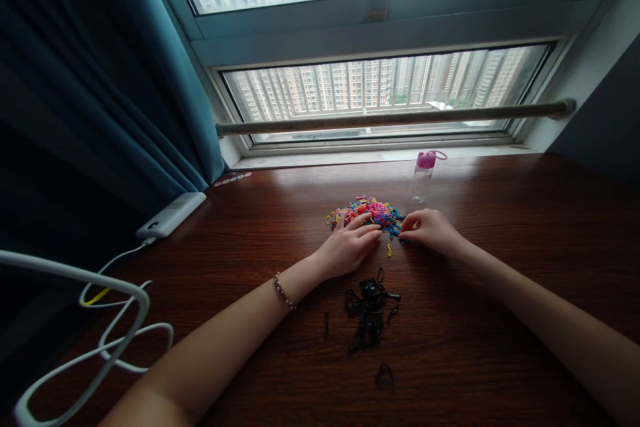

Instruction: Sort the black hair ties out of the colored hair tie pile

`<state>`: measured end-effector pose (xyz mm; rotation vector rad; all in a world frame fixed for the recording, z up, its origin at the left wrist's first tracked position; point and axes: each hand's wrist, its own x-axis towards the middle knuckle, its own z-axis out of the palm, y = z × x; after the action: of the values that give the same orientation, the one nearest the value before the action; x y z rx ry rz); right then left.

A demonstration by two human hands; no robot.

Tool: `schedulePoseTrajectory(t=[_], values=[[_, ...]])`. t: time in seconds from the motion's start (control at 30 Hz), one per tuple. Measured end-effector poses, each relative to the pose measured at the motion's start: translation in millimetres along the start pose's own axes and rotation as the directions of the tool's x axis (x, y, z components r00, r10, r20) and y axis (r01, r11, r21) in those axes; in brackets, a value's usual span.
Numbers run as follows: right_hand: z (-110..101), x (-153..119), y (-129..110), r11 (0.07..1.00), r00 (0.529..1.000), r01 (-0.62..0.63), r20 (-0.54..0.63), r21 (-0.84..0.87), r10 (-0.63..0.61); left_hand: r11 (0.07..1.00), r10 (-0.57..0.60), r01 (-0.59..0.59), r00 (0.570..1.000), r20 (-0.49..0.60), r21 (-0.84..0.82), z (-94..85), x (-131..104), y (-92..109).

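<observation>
A heap of small multicoloured rubber bands [367, 210] lies on the brown wooden table. My left hand [347, 247] rests on the near side of this heap, its fingers stretched out and slightly apart. At the heap's right edge, my right hand [430, 230] has thumb and fingers pinched together beside some blue and dark bands; what is between the fingertips is too small to make out. One yellow band [389, 250] lies alone between the hands. Closer to me is a loose pile of black rubber bands [370, 310], with a single black band [384, 375] below it.
Behind the right hand stands a clear bottle with a pink lid [423, 177]. At the left are a white power-bank-like device [171, 215] and looped white cables [120, 340]. A blue curtain [125, 80] hangs there. A rail [400, 120] crosses the window beyond the table.
</observation>
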<state>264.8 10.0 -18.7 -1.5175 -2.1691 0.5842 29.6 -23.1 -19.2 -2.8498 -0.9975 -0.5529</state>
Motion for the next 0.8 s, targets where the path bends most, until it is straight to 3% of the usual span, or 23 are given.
schedulePoseTrajectory(t=[0.17, 0.27, 0.4, 0.5, 0.57, 0.63, 0.8], values=[[2, -1, -1, 0.997, 0.998, 0.066, 0.021, -0.045, -0.065, 0.998, -0.068, 0.068, 0.998, 0.015, 0.011, -0.4, 0, 2], [-1, -1, -6, 1.000, 0.999, 0.031, -0.019, 0.000, -0.031, 0.994, -0.112, 0.112, 0.994, -0.001, -0.008, -0.9, 0, 1], [-8, -3, -18, 0.969, 0.996, -0.063, -0.042, 0.240, 0.075, 0.982, -0.174, 0.170, 0.984, -0.043, -0.085, 1.7, 0, -2], [-11, -6, -30, 0.883, 0.993, -0.086, 0.112, 0.462, 0.039, 0.957, -0.252, 0.238, 0.965, -0.072, -0.163, 5.1, 1, -8], [-9, -10, -38, 0.836, 0.962, -0.097, 0.265, 0.540, -0.060, 0.940, -0.295, 0.276, 0.953, -0.073, -0.201, 6.5, 2, -12], [-5, -16, -46, 0.819, 0.902, -0.086, 0.393, 0.568, -0.178, 0.924, -0.331, 0.309, 0.941, -0.070, -0.225, 7.0, 2, -14], [9, -35, -64, 0.831, 0.745, 0.023, 0.544, 0.556, -0.386, 0.927, -0.337, 0.318, 0.939, -0.073, -0.198, 5.9, 2, -13]])
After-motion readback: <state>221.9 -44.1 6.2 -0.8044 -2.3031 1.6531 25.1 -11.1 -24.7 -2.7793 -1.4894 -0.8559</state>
